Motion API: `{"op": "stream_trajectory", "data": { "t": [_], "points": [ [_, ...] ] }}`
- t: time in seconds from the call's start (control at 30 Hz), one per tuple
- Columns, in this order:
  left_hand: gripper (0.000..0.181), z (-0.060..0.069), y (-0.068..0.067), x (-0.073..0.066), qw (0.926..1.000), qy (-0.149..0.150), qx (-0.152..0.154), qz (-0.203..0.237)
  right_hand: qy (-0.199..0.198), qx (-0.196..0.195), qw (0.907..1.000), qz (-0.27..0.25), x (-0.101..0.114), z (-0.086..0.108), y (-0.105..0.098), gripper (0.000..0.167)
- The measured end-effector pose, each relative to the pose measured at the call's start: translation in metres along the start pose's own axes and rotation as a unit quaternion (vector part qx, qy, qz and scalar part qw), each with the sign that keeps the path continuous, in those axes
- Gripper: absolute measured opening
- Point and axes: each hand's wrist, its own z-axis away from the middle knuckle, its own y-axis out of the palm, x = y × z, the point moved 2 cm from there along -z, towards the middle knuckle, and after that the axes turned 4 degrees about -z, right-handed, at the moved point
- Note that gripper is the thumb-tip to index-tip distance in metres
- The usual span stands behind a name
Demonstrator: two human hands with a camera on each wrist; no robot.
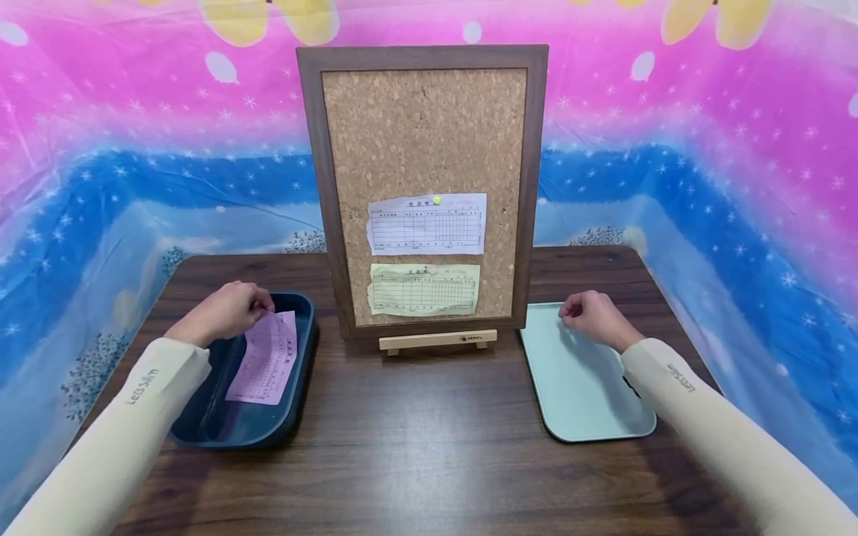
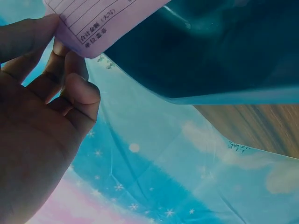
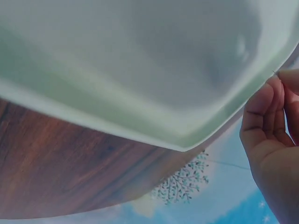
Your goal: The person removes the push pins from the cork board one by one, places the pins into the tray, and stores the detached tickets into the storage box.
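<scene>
Over the dark blue tray [image 1: 304, 372], my left hand [image 1: 231, 309] pinches a corner of a pink receipt slip [image 1: 264, 365] between thumb and fingers. Its printed rows and the held corner show in the left wrist view. My right hand [image 1: 596, 318] is above the far part of the pale green tray [image 1: 583, 387], thumb and fingertips pressed together. A thin sharp tip of a push pin [image 3: 274, 73] sticks out from those fingertips in the right wrist view; the pin's head is hidden.
A framed corkboard [image 1: 429, 134] leans on a small wooden stand [image 1: 439, 341] between the trays. On it hang a white receipt slip [image 1: 425, 227] under a yellow pin [image 1: 437, 199] and a pale green one [image 1: 422, 292] under a pinkish pin [image 1: 432, 270]. Patterned cloth surrounds the wooden table [image 1: 415, 447].
</scene>
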Motion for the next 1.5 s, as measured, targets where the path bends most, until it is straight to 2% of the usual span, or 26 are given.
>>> {"op": "stream_trajectory", "data": {
  "t": [0.13, 0.43, 0.67, 0.93, 1.07, 1.23, 1.37, 1.5],
  "points": [
    [0.018, 0.001, 0.003, 0.001, 1.0000, 0.001, 0.008, 0.002, 0.002, 0.011, 0.9999, -0.001, 0.002, -0.002, 0.003, 0.007],
    [0.018, 0.001, 0.005, 0.001, 1.0000, 0.005, 0.005, 0.002, -0.002, 0.019, 0.9998, -0.005, 0.004, -0.006, 0.010, 0.008],
    [0.018, -0.001, 0.005, 0.000, 1.0000, 0.005, -0.002, 0.002, 0.021, 0.030, 0.9993, -0.003, 0.001, -0.008, 0.015, 0.006],
    [0.022, 0.001, 0.006, -0.001, 0.9998, -0.019, -0.004, 0.007, 0.031, 0.039, 0.9987, 0.001, 0.002, -0.009, 0.016, 0.008],
    [0.023, 0.001, 0.004, -0.002, 0.9994, -0.028, -0.015, 0.015, 0.042, 0.046, 0.9981, -0.004, 0.000, -0.009, 0.016, 0.008],
    [0.021, 0.001, 0.001, -0.004, 0.9992, -0.019, -0.033, 0.015, 0.043, 0.050, 0.9978, -0.002, -0.001, -0.008, 0.015, 0.009],
    [0.020, 0.000, 0.000, -0.008, 0.9989, -0.008, -0.044, 0.014, 0.030, 0.033, 0.9990, 0.000, 0.004, -0.006, 0.011, 0.009],
    [0.020, -0.002, -0.002, -0.013, 0.9986, -0.002, -0.050, 0.014, 0.010, -0.020, 0.9997, -0.003, 0.015, -0.004, 0.004, 0.011]
  ]
}}
